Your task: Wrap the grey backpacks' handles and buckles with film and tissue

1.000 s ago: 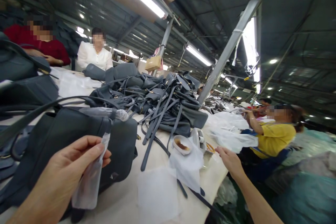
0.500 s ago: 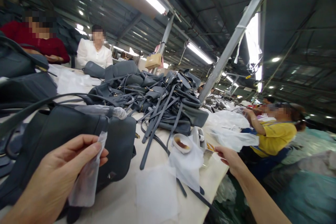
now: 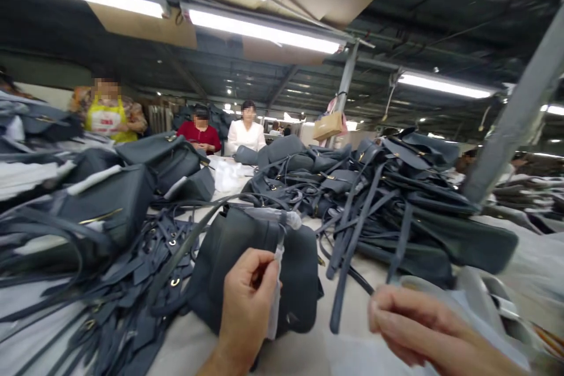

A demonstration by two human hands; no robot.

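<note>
Two bare hands over a pale tabletop (image 3: 176, 349). Just left of six o'clock, a navy handbag (image 3: 214, 264), upright on the table, with crinkled clear film (image 3: 293, 221) at its top edge. Between six and seven, right in front of the bag, the left hand (image 3: 250, 296), with thumb and forefinger pinched on a translucent plastic sleeve (image 3: 274, 314), hanging down along the bag's front. Between four and five, apart from the bag, the right hand (image 3: 423, 326), with thumb and fingertips drawn together; too blurred to tell about any thing caught between. Toward five, a white sheet (image 3: 356, 358) on the table. Between seven and eight, a tangle of navy straps (image 3: 145, 305) with gold-coloured fittings. At three, a heap of navy bags (image 3: 436, 211). Near ten, across the table, a person in white (image 3: 247, 136) beside a person in red (image 3: 207, 136).
</note>
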